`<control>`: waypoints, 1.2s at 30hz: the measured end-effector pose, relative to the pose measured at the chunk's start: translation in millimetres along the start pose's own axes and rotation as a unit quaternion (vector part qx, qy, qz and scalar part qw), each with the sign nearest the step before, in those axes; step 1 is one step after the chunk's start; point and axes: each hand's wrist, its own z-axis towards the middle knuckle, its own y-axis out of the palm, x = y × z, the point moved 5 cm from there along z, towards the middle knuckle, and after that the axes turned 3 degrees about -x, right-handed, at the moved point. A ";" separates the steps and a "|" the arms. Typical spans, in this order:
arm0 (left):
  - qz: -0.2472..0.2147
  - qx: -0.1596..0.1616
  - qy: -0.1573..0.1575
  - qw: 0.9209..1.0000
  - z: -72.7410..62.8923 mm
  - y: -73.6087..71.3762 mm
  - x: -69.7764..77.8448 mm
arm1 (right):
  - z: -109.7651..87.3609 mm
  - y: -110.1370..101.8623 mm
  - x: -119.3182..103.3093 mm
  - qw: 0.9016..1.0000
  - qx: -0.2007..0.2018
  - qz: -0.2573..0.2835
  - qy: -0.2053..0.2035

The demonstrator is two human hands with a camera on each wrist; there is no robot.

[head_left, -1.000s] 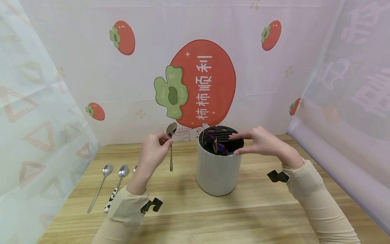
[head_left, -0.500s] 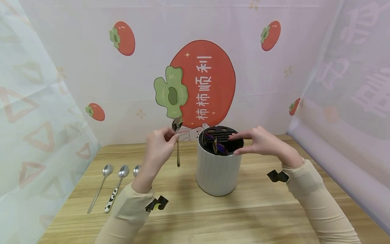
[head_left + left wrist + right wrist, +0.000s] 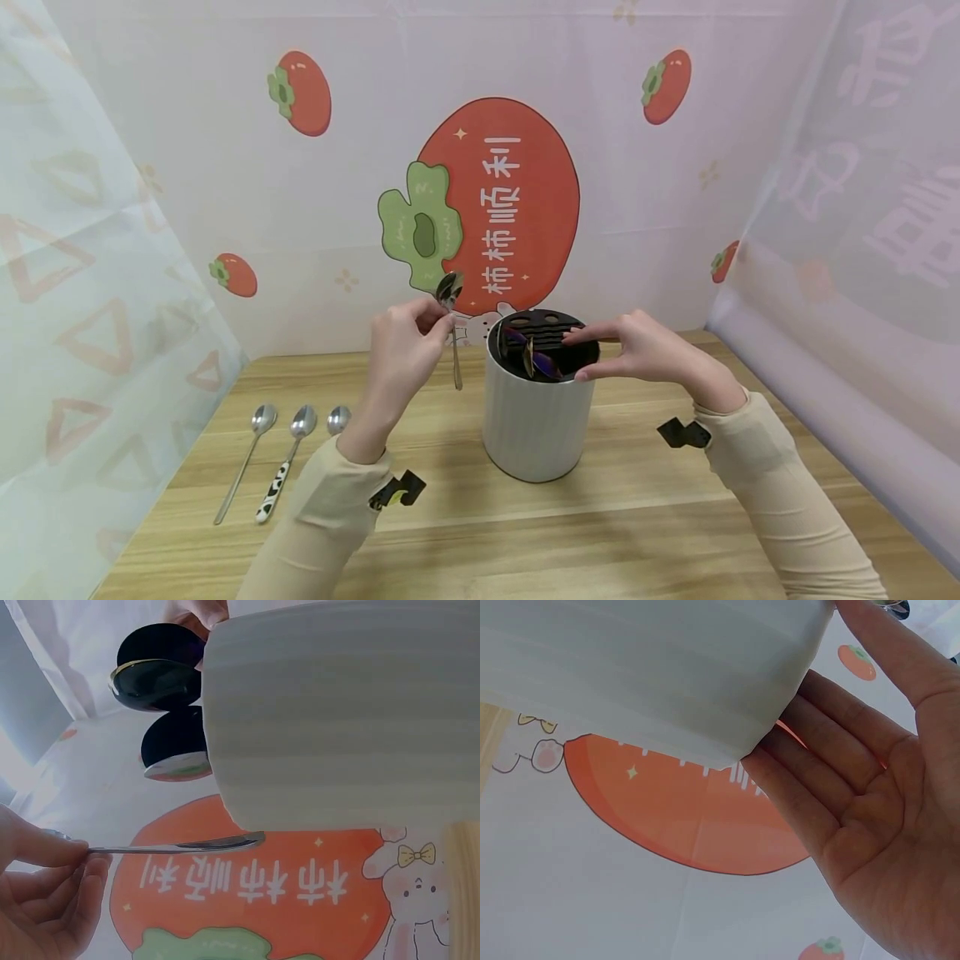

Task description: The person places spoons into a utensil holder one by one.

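My left hand (image 3: pixel 406 347) pinches a metal spoon (image 3: pixel 456 342) by its handle, just left of the utensil holder. The spoon is upright with its bowl at the top; the left wrist view shows its handle end pointing toward the holder's side. The white ribbed utensil holder (image 3: pixel 534 429) stands on the table with a black slotted insert (image 3: pixel 543 323). Several dark, purplish spoons (image 3: pixel 546 367) poke out of its front opening. My right hand (image 3: pixel 637 350) touches the holder's right rim, thumb and fingers spread apart. In the right wrist view its fingers (image 3: pixel 832 742) look nearly straight.
Three spoons lie on the wooden table (image 3: pixel 450 542) at the left: a plain one (image 3: pixel 247 458), one with a cow-patterned handle (image 3: pixel 283 467), and one (image 3: pixel 339 419) partly hidden by the left arm. A printed cloth (image 3: pixel 345 167) hangs behind, with side sheets.
My left hand has moved right and slightly up with the spoon, closer to the holder. The third table spoon shows more now. My right hand has stayed at the rim.
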 end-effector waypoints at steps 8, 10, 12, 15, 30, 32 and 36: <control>-0.019 0.010 0.010 1.000 5.5 -0.3 9.4 | -0.4 1.0 0.3 1.000 -0.003 0.010 0.008; -0.026 0.013 0.012 1.000 6.3 -0.6 11.6 | -0.5 1.1 0.2 1.000 -0.003 0.011 0.008; -0.030 0.018 0.016 0.999 7.2 -0.8 13.2 | -0.5 1.2 0.2 1.000 -0.003 0.011 0.008; -0.036 0.023 0.020 0.999 8.7 -0.8 15.2 | -0.5 1.2 0.3 1.000 -0.004 0.012 0.009; -0.087 0.035 0.033 0.995 13.4 4.7 21.2 | -1.2 1.3 1.1 1.000 -0.001 0.013 0.007; -0.092 0.036 0.036 0.994 12.5 5.2 22.6 | -1.3 1.4 1.2 1.000 -0.001 0.014 0.006; -0.101 0.036 0.043 0.993 11.2 7.3 25.0 | -1.4 1.3 1.5 1.000 0.000 0.014 0.004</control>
